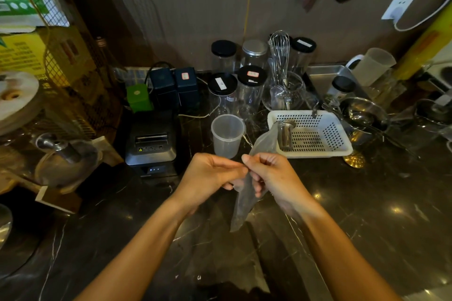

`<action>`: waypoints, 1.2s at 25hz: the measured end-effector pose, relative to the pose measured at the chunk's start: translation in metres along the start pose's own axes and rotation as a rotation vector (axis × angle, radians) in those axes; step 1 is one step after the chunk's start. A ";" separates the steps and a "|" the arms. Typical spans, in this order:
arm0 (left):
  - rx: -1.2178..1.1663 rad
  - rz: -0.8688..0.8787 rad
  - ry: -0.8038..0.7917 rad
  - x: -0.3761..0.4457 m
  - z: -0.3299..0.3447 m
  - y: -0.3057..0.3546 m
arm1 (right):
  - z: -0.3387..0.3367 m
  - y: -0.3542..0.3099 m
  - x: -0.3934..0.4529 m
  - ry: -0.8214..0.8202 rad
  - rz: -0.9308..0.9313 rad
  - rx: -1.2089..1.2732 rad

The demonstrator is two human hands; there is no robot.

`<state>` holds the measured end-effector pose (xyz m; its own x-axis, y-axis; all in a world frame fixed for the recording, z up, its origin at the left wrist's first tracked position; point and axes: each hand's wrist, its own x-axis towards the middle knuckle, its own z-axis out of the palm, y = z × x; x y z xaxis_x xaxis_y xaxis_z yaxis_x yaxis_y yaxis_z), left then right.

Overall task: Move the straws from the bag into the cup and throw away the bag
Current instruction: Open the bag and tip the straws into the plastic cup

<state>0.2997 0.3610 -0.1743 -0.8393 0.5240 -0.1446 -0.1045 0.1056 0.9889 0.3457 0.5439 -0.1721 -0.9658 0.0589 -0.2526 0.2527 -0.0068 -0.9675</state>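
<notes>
A long clear plastic bag [241, 205] hangs between my two hands above the dark counter. Its upper end sticks up toward the white basket. My left hand [208, 177] pinches the bag's edge near the middle. My right hand [271, 178] grips the bag from the other side, fingers curled around it. I cannot make out the straws inside the translucent bag. A clear plastic cup [227, 135] stands upright and looks empty, just beyond my hands.
A white perforated basket [342, 145] holding a metal cup sits right of the cup. Black-lidded jars [222, 90], a whisk and metal bowls crowd the back. A black receipt printer [150, 144] stands to the left. Dark marble counter [367, 215] spreads below.
</notes>
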 end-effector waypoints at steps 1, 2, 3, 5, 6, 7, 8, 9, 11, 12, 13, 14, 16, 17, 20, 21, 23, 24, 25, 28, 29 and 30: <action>-0.046 -0.039 -0.017 0.000 0.000 0.000 | -0.002 0.002 -0.002 -0.018 0.006 0.023; -0.096 -0.075 -0.034 0.001 0.000 0.001 | -0.003 0.003 -0.003 -0.040 0.013 0.047; -0.141 -0.108 -0.045 0.001 0.000 0.001 | -0.005 0.004 -0.005 -0.064 0.021 0.073; -0.215 -0.169 -0.062 0.001 0.002 0.002 | -0.007 0.006 -0.007 -0.099 0.040 0.122; -0.245 -0.193 -0.075 0.001 0.003 0.002 | -0.009 0.006 -0.008 -0.105 0.045 0.136; -0.266 -0.212 -0.090 0.002 0.003 0.001 | -0.010 0.006 -0.008 -0.103 0.043 0.142; -0.270 -0.225 -0.101 0.002 0.003 0.001 | -0.011 0.006 -0.009 -0.097 0.037 0.146; -0.260 -0.235 -0.105 0.002 0.003 0.001 | -0.011 0.006 -0.009 -0.088 0.033 0.155; -0.225 -0.246 -0.104 0.002 0.003 0.001 | -0.011 0.007 -0.009 -0.070 0.040 0.186; -0.202 -0.242 -0.101 0.002 0.004 0.002 | -0.011 0.007 -0.010 -0.060 0.052 0.192; -0.171 -0.228 -0.093 0.002 0.005 0.003 | -0.010 0.008 -0.010 -0.051 0.067 0.177; -0.133 -0.207 -0.078 0.002 0.006 0.003 | -0.009 0.008 -0.011 -0.043 0.080 0.135; -0.077 -0.172 -0.048 0.003 0.008 0.005 | -0.008 0.009 -0.012 -0.046 0.080 0.013; -0.066 -0.164 -0.037 0.003 0.009 0.006 | -0.008 0.009 -0.012 -0.056 0.067 -0.021; -0.073 -0.152 -0.009 0.005 0.015 0.009 | -0.010 0.007 -0.013 -0.076 0.029 0.034; -0.087 -0.156 -0.004 0.006 0.016 0.009 | -0.012 0.007 -0.014 -0.078 0.026 0.059; -0.126 -0.180 -0.008 0.007 0.018 0.009 | -0.015 0.008 -0.015 -0.087 0.025 0.090; -0.148 -0.196 -0.017 0.006 0.020 0.008 | -0.015 0.009 -0.016 -0.090 0.028 0.111; -0.171 -0.210 -0.021 0.007 0.021 0.008 | -0.016 0.010 -0.018 -0.090 0.031 0.140; -0.212 -0.242 0.008 0.008 0.028 0.004 | -0.019 0.013 -0.022 -0.068 0.037 0.212; -0.194 -0.244 0.033 0.007 0.029 0.002 | -0.021 0.014 -0.024 -0.053 0.037 0.204; -0.151 -0.239 0.057 0.007 0.027 0.000 | -0.025 0.014 -0.025 -0.040 0.041 0.181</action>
<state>0.3080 0.3879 -0.1758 -0.8098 0.4505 -0.3759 -0.3770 0.0913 0.9217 0.3748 0.5673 -0.1793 -0.9573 0.0156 -0.2886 0.2807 -0.1882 -0.9412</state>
